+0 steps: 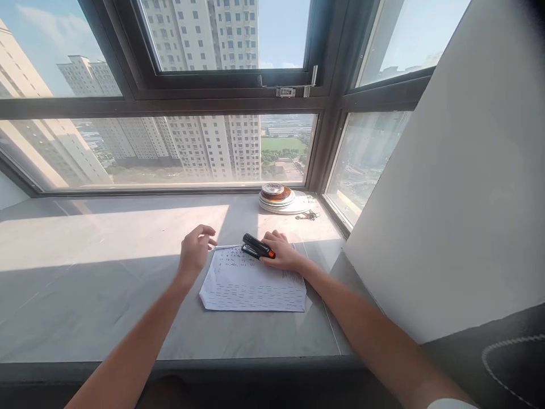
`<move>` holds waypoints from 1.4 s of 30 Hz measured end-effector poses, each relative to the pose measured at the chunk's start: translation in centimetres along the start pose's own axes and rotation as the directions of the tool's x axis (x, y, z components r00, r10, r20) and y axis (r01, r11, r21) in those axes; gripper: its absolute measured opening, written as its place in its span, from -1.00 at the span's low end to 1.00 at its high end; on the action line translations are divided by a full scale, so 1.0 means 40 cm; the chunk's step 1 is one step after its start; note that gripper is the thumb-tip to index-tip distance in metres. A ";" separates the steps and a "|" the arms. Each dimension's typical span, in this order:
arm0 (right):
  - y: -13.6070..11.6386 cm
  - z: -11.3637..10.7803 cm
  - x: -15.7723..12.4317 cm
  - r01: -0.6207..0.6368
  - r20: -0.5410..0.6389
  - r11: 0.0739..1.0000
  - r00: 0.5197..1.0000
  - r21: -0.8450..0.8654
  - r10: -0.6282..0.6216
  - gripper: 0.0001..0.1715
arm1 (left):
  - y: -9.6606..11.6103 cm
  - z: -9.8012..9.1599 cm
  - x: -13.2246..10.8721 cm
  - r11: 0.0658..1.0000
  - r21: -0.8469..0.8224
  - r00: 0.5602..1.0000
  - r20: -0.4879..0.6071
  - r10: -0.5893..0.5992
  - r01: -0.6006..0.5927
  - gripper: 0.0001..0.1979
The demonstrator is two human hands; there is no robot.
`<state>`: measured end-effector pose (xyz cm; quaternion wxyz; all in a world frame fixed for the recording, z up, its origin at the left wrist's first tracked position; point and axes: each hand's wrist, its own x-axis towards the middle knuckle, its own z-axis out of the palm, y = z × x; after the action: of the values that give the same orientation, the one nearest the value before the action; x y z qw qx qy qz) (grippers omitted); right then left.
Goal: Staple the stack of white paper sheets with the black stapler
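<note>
A sheet of printed paper lies on the grey windowsill. My right hand grips a black stapler with an orange end at the paper's top edge. My left hand hovers just left of the paper's top left corner, fingers curled loosely with nothing visible in them. A thin white pen lies between the two hands, at the stapler's tip.
A stack of plates stands at the back right of the sill, with a small dark object beside it. A white wall rises on the right. Large windows run behind the sill.
</note>
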<state>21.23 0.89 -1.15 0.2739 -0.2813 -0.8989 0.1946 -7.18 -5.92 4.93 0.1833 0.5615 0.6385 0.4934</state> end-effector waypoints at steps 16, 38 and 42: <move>0.042 -0.048 -0.012 0.026 0.112 0.987 0.993 0.156 -0.044 -0.84 | -0.080 0.288 0.111 0.987 0.074 0.936 0.335 0.109 -0.141 -0.74; 0.059 -0.057 -0.013 -0.226 0.077 0.909 0.974 0.351 0.213 -0.42 | -0.053 0.280 0.099 0.934 -0.358 0.868 0.461 0.184 -0.008 -0.69; 0.060 -0.039 -0.005 -0.284 0.049 0.921 0.958 0.266 0.282 -0.39 | -0.044 0.279 0.096 0.936 -0.350 0.862 0.464 0.202 -0.031 -0.57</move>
<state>23.27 2.91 -1.22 0.2745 -0.3672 -0.8151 0.3543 -0.48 2.45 -0.30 0.4009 0.6679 0.4429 0.4439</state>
